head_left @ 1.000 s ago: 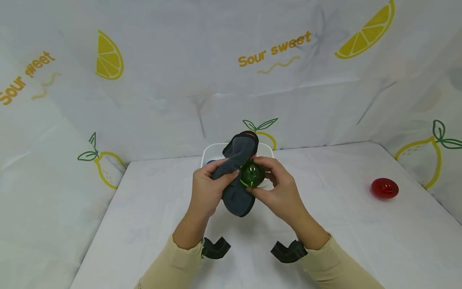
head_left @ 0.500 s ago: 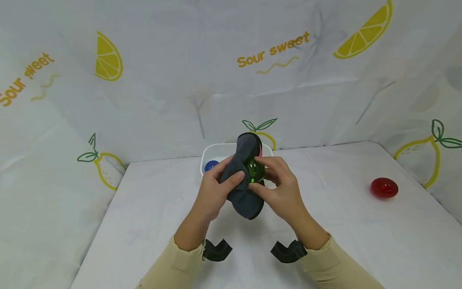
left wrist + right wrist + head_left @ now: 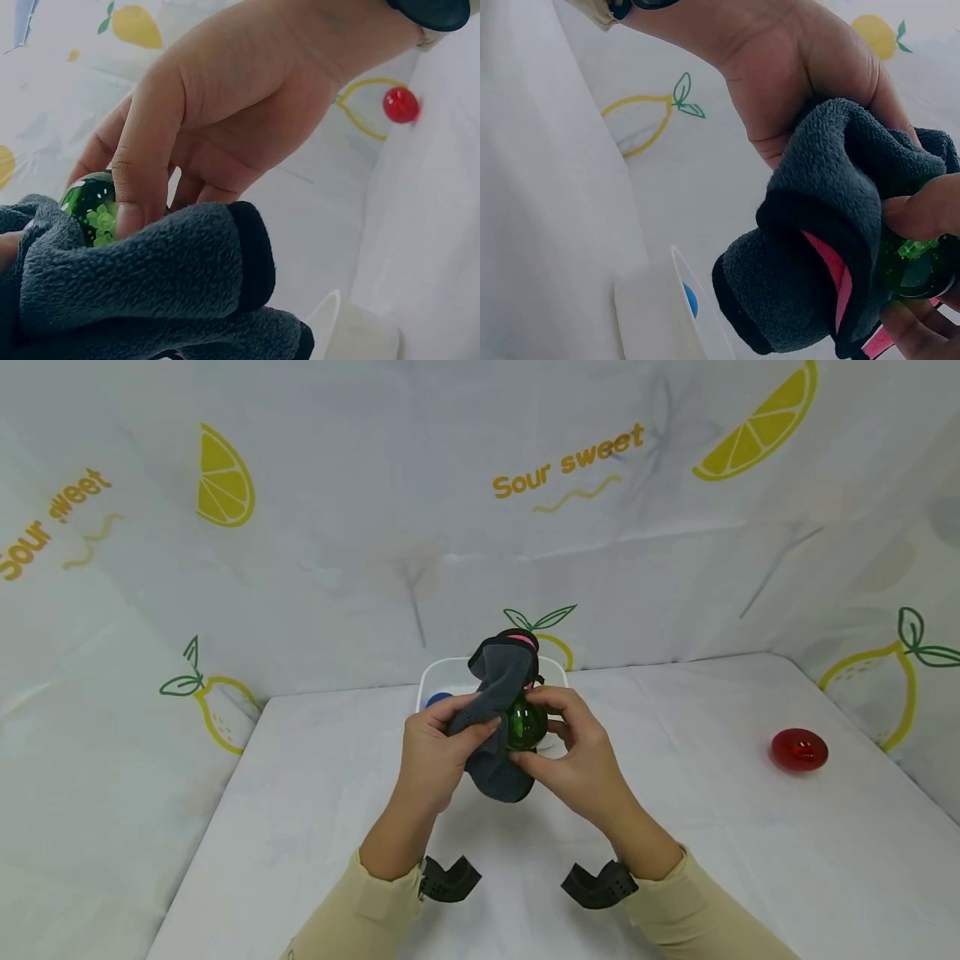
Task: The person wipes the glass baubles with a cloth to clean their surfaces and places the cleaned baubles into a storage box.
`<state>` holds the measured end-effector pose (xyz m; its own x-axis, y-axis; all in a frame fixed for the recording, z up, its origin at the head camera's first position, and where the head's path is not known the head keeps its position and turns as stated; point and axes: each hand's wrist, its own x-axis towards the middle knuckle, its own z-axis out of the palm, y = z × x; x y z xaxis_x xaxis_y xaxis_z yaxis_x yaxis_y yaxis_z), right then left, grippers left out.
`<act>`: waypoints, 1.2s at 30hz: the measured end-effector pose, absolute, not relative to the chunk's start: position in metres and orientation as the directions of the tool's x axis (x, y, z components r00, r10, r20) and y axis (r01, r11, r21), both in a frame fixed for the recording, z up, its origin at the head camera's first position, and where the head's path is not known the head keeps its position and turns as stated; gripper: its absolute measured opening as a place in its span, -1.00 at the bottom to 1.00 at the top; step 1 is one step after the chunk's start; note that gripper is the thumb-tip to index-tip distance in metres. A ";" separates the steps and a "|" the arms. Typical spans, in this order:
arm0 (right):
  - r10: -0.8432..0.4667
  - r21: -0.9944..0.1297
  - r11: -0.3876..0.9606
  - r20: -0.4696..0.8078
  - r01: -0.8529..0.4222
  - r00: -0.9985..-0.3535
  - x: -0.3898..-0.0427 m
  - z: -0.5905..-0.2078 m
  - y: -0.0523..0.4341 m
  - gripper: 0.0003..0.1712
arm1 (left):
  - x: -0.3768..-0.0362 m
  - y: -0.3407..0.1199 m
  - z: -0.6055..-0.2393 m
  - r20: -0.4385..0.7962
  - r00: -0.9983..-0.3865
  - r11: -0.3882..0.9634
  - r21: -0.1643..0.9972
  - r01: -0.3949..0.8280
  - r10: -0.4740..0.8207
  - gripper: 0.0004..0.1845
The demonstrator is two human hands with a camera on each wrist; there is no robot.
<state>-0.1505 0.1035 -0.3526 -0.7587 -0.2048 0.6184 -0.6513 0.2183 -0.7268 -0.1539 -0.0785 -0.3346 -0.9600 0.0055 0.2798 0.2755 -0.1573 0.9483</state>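
White table point(image 3: 300, 827), lemon-print cloth backdrop point(image 3: 375, 527).

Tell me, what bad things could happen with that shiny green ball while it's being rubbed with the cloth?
The green ball looks smooth and glassy, and the right hand holds it only by the fingertips, up above the table. It might slip out and drop. The left hand presses the grey cloth against it, which could push it loose. If it falls, it could roll away like the red ball, or bump the white tub.
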 end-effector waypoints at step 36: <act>-0.219 -0.679 0.211 0.668 -0.703 -0.711 -0.148 -0.352 0.102 -0.16 | -0.155 -0.087 -0.333 0.257 -0.965 -0.205 0.949 0.240 0.059 -0.71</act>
<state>-0.1484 0.1022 -0.3517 -0.7107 -0.2190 0.6685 -0.7034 0.2114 -0.6786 -0.1549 -0.0868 -0.3332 -0.9647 0.0587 0.2566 0.2399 -0.2053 0.9489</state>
